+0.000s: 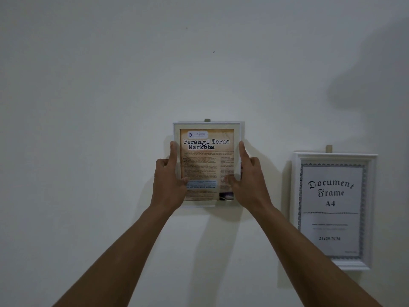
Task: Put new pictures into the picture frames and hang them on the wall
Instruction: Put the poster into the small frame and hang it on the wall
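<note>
Head-worn view, facing wall (88, 96) squarely (close up)

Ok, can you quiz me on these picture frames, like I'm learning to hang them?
1. True or false: the left hand and the right hand grip the small frame by its two sides.
2. What does the big frame say? A) Document Frame A4 B) Happy Birthday C) Perangi Terus Narkoba
3. Fill in: the big frame hangs to the ____ of the small frame.
Key: 1 true; 2 A; 3 right.
</note>
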Available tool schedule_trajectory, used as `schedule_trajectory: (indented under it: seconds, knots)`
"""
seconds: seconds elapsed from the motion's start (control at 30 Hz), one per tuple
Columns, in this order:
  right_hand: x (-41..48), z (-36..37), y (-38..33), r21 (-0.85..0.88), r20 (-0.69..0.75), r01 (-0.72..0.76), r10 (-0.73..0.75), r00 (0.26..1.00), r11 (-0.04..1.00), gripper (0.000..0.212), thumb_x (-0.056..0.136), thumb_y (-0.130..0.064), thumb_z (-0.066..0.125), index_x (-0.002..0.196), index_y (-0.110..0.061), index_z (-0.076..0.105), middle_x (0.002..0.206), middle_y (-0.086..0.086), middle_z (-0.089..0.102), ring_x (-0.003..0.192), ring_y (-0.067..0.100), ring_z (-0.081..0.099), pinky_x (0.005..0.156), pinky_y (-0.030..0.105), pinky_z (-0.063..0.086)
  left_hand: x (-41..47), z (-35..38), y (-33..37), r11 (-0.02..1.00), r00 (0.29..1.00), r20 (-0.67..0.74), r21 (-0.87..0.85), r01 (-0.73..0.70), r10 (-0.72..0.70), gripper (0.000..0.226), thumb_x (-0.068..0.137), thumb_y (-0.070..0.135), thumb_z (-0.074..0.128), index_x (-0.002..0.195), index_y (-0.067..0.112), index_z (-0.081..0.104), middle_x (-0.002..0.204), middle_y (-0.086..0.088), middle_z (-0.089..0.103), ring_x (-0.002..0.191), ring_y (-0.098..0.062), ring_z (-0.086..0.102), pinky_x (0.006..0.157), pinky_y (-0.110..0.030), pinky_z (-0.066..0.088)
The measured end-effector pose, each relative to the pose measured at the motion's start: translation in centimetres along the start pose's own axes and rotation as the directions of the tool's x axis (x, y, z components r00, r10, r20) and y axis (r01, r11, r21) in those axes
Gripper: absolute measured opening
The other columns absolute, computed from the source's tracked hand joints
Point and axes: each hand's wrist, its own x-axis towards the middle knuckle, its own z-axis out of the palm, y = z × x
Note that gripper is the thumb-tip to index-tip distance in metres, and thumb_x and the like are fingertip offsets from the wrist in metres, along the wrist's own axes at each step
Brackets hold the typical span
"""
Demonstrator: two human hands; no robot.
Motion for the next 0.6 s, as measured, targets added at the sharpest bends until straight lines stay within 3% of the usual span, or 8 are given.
schedule_trajectory:
  seconds: [0.13,0.33,0.47,0.6]
  knots:
    - [-0.06,0.19,0.18,-0.016,-0.005,0.005,-0.005,1.0,1.0,0.095,0.094,-0.012,0.062,0.154,-0.041,-0.006,0.119,-0.002,0.032,0.112,0.013,0.042,0.096,0.032,0.049,0.14,0.05,-0.07,1.0,1.0,0.007,0.021,0.001,-0.001,0.109,0.087,0.004,0.068,0.145,0.051,-0.012,0.115,-0.003,0.034,0.114,-0.018,0.043,0.099,-0.033,0.045]
    - [-0.37,0.35,0.32,-0.061,0.005,0.022,-0.022,1.0,0.998,0.096,0.096,-0.015,0.061,0.154,-0.039,-0.011,0.122,-0.003,0.029,0.118,0.014,0.041,0.095,0.032,0.05,0.24,-0.31,-0.36,1.0,1.0,0.005,0.015,-0.009,0.009,0.114,0.083,0.001,0.069,0.141,0.056,-0.013,0.118,-0.004,0.034,0.121,-0.023,0.044,0.101,-0.043,0.049]
    - [-0.34,0.44,0.41,-0.084,0.019,0.02,-0.019,1.0,0.996,0.096,0.095,-0.016,0.062,0.154,-0.037,-0.011,0.125,-0.001,0.03,0.124,0.018,0.04,0.102,0.042,0.05,0.38,-0.42,-0.52,1.0,1.0,0.017,0.007,-0.009,0.009,0.114,0.083,0.002,0.07,0.143,0.055,-0.01,0.116,-0.003,0.034,0.12,-0.022,0.044,0.102,-0.043,0.049]
    - [-0.83,0.37,0.26,-0.237,-0.041,0.067,-0.079,0.996,0.969,0.092,0.093,-0.025,0.064,0.158,-0.026,-0.002,0.138,0.005,0.033,0.13,0.023,0.027,0.106,0.043,0.042,0.26,-0.36,-0.51,0.999,1.0,0.0,0.031,-0.026,0.026,0.113,0.081,0.007,0.07,0.143,0.054,-0.012,0.12,-0.004,0.033,0.124,-0.024,0.039,0.103,-0.042,0.046]
